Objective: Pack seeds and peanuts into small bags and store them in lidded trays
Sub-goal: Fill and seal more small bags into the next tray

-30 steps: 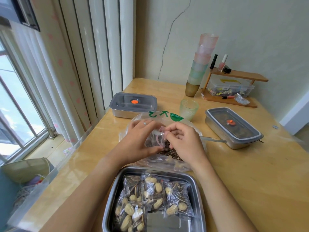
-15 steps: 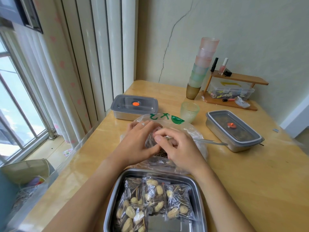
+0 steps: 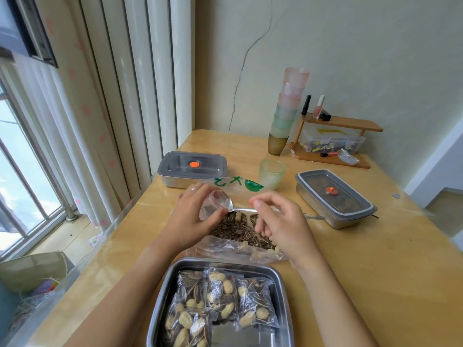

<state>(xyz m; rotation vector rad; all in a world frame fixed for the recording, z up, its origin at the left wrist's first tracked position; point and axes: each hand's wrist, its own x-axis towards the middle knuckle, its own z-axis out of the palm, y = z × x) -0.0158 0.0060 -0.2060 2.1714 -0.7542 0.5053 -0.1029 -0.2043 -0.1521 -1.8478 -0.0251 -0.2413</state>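
Observation:
My left hand [image 3: 190,219] holds a small clear bag [image 3: 216,204] by its mouth, just above a large plastic bag [image 3: 225,246] of sunflower seeds [image 3: 234,227] and peanuts. My right hand [image 3: 283,224] hovers over the seeds with its fingers curled; what it holds, if anything, is hidden. A metal spoon [image 3: 314,217] lies across the big bag and passes under that hand. Close to me stands an open steel tray [image 3: 284,296] with several filled small bags [image 3: 223,296]. Two steel trays with grey lids sit further off, one on the left [image 3: 193,169] and one on the right [image 3: 333,199].
A green glass cup [image 3: 271,174] stands behind the big bag. A tall stack of coloured cups [image 3: 288,108] and a wooden shelf [image 3: 343,122] with small bottles and a clear box are at the back by the wall. The table's left edge runs along the curtain.
My hands were together on the small bag's mouth. Now they have parted: the left keeps the opened bag and the right has moved off to the right, uncovering the seeds.

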